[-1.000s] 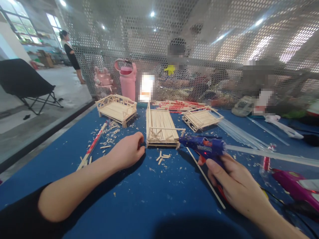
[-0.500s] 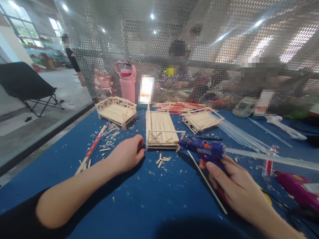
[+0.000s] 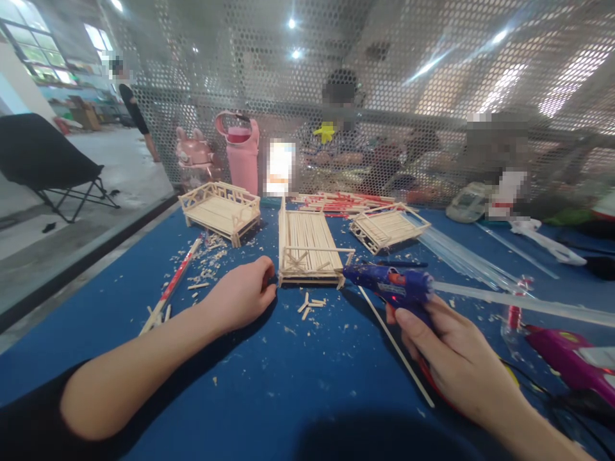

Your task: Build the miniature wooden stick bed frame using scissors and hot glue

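My right hand [image 3: 456, 346] grips a blue hot glue gun [image 3: 391, 285] with a finger at its orange trigger. Its nozzle meets the front right corner of a small bed-shaped model [image 3: 310, 237] made of wooden sticks. A long clear glue stick [image 3: 509, 301] runs out of the gun's back. My left hand [image 3: 247, 291] rests on the table at the model's left front corner, fingers curled in, nothing visible in them. Short cut stick pieces [image 3: 310, 306] lie just in front of the model. One long thin stick [image 3: 398, 352] lies under the gun.
Two more stick models stand on the blue table [image 3: 269, 390], a railed one [image 3: 221, 214] left and another [image 3: 389, 228] right. Red-and-wood sticks [image 3: 336, 203], clear glue sticks [image 3: 451, 256], a magenta tool [image 3: 571, 358] and a pink tumbler [image 3: 243, 153] lie about. People sit behind the mesh.
The view has shifted slightly, so everything sits a little further left and up. Both hands and the glue gun keep their places against the model.
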The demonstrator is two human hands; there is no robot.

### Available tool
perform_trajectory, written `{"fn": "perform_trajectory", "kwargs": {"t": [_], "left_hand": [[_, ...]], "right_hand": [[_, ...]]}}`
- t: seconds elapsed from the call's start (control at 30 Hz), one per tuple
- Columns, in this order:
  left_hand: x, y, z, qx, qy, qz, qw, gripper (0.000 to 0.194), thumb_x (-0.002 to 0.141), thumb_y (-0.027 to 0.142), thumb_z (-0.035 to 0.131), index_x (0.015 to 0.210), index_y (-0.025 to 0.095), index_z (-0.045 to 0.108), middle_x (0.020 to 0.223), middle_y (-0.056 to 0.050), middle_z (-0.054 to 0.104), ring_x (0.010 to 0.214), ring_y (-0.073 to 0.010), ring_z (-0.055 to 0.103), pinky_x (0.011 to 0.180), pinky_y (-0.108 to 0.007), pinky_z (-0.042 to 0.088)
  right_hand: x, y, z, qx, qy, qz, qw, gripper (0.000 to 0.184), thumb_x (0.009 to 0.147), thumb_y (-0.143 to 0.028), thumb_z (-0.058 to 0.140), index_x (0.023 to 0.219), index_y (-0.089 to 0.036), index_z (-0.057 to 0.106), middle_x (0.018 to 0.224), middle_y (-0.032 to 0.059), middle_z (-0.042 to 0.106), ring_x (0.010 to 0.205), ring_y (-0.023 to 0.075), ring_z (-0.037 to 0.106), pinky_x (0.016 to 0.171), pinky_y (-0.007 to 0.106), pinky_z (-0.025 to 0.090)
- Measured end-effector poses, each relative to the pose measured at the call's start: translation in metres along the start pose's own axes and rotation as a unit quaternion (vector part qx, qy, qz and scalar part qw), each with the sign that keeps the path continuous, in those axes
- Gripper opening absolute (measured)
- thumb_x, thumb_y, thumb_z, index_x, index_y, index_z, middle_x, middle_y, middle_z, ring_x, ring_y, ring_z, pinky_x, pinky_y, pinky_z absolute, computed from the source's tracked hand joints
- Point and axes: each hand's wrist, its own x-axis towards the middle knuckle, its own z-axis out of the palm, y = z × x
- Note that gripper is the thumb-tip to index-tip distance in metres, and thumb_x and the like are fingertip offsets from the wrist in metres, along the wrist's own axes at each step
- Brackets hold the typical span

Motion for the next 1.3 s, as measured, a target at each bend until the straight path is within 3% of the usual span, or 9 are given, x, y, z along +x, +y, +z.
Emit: {"fn": "perform_trajectory", "kwargs": {"t": [0.23,0.43,1.1,1.3], "left_hand": [[0.0,0.0,0.0,0.002,0.007,0.007,1.0,0.005,0.078,0.022,0.048,0.08,0.019,0.045,0.066,-0.001,0.055,0.058,-0.0155,0.049,0.054,-0.027,0.032],[0.0,0.001,-0.001,0.001,0.002,-0.001,1.0,0.006,0.078,0.021,0.048,0.082,0.018,0.046,0.067,-0.001,0.056,0.059,-0.0153,0.05,0.054,-0.027,0.033],[0.0,0.001,-0.002,0.006,-0.006,-0.005,1.0,0.006,0.078,0.023,0.047,0.083,0.02,0.044,0.068,-0.001,0.056,0.06,-0.0172,0.052,0.055,-0.027,0.033],[0.0,0.001,-0.001,0.012,-0.008,0.001,1.0,0.006,0.079,0.022,0.047,0.083,0.019,0.045,0.068,-0.001,0.056,0.061,-0.0166,0.052,0.055,-0.027,0.034]], "right_hand": [[-0.001,0.0,-0.002,-0.011,0.001,-0.001,1.0,0.037,0.085,-0.049,0.041,0.065,-0.022,0.058,0.05,0.0018,0.051,0.054,0.0188,0.053,0.049,0.028,0.043],[-0.001,-0.002,-0.003,-0.035,0.005,-0.005,0.999,0.045,0.084,-0.05,0.041,0.048,-0.024,0.045,0.05,0.003,0.049,0.055,0.0187,0.053,0.051,0.029,0.044],[0.0,-0.004,-0.004,-0.035,0.0,0.008,0.999,0.041,0.084,-0.05,0.041,0.054,-0.024,0.05,0.053,0.0029,0.05,0.054,0.0184,0.052,0.055,0.031,0.045],[-0.002,-0.007,-0.011,-0.059,0.007,-0.01,0.998,0.047,0.084,-0.048,0.041,0.044,-0.024,0.04,0.048,0.0021,0.045,0.052,0.0174,0.051,0.054,0.03,0.045]]}}
